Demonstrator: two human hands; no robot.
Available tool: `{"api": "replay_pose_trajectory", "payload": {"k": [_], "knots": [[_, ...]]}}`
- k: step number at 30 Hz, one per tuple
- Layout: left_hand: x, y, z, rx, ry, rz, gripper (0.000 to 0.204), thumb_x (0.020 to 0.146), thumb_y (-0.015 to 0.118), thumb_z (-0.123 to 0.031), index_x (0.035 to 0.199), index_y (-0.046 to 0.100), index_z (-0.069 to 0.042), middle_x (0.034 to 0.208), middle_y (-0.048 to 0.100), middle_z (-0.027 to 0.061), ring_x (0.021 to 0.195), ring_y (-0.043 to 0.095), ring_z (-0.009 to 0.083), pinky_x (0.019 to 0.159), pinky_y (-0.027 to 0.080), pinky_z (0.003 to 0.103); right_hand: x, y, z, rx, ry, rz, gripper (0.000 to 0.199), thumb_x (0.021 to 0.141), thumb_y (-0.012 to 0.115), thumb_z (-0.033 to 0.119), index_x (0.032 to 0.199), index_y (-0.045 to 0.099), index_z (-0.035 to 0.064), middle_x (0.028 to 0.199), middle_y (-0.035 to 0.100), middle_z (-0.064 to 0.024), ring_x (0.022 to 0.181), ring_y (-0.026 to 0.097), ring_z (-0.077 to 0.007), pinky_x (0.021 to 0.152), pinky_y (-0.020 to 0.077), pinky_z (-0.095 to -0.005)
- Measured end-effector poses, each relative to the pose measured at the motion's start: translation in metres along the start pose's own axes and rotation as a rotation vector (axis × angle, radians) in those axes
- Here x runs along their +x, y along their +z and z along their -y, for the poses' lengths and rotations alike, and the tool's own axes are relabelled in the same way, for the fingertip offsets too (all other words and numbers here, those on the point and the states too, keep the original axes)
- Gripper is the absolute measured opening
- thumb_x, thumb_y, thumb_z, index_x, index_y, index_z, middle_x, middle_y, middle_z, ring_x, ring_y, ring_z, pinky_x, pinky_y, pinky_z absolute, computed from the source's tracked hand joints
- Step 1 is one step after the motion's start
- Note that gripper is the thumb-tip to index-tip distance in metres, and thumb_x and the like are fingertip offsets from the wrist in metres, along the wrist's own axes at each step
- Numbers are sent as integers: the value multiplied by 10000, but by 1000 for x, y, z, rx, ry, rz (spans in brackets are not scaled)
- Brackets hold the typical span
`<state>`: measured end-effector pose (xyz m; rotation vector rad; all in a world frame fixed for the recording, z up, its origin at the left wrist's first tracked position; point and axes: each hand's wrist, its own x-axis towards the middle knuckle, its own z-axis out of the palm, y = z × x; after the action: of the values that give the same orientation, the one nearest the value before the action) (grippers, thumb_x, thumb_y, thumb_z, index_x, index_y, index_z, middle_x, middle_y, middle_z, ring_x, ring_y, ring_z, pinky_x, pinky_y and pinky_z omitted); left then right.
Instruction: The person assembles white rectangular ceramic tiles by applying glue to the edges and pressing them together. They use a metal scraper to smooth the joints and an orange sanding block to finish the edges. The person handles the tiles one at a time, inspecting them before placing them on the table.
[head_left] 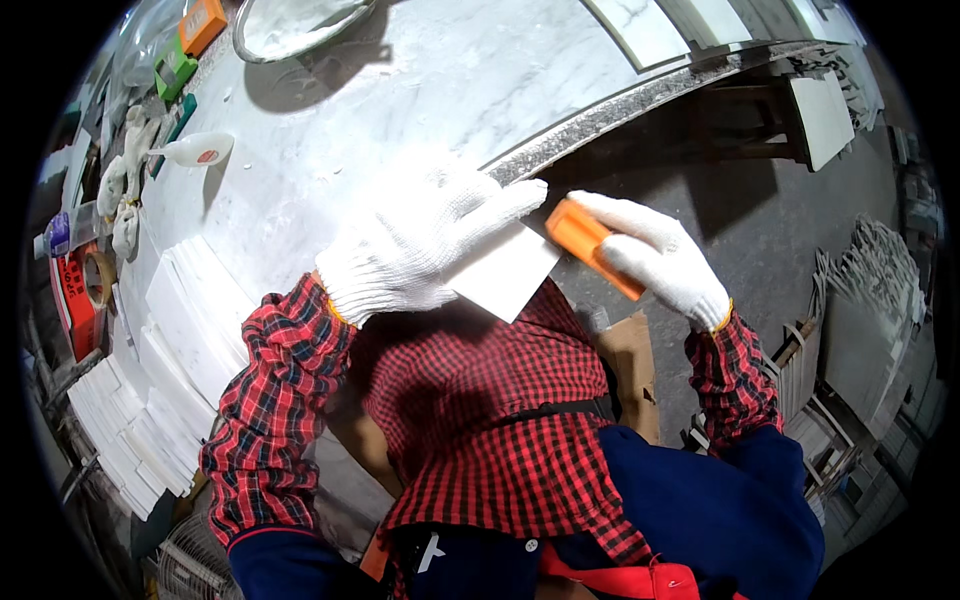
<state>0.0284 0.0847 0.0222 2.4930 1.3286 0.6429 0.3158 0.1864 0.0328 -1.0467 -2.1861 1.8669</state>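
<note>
My left hand (420, 245), in a white knitted glove, holds a flat white tile (508, 278) near the table's edge. Its fingers lie along the tile's upper side, and part of the tile is hidden under the palm. My right hand (668, 262), gloved the same way, grips an orange sanding block (590, 245) between thumb and fingers. The block is close to the tile's right corner, with a small gap showing. Strong light washes out the table around the left glove.
Stacked white tiles (195, 300) lie at the left. On the marble-look table (480, 90) are a white bowl (300, 25), a squeeze bottle (205, 150), and green (175, 68) and orange blocks (202, 25). A tape roll (97, 278) sits far left. More slabs (870, 330) stand at right.
</note>
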Motion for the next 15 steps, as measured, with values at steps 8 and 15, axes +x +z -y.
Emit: {"api": "replay_pose_trajectory", "payload": {"k": [8,15], "knots": [[-1,2,-4,37,-62,32,720,739,793,-89,1418,566,-158,1085,644,52,1012,597,271,969,476,412,0,27,-3,-73,-97,-97,525,911,731,223,1368,606,-4,971,671,-118,865,623,-167,795,517,-311],[2,2,-3,27,-36,39,816,664,810,-85,1431,554,-187,1111,649,39,1046,597,284,999,480,409,21,42,7,82,14,-117,495,920,711,221,1365,620,23,967,669,-118,845,602,-159,778,500,-291]]}}
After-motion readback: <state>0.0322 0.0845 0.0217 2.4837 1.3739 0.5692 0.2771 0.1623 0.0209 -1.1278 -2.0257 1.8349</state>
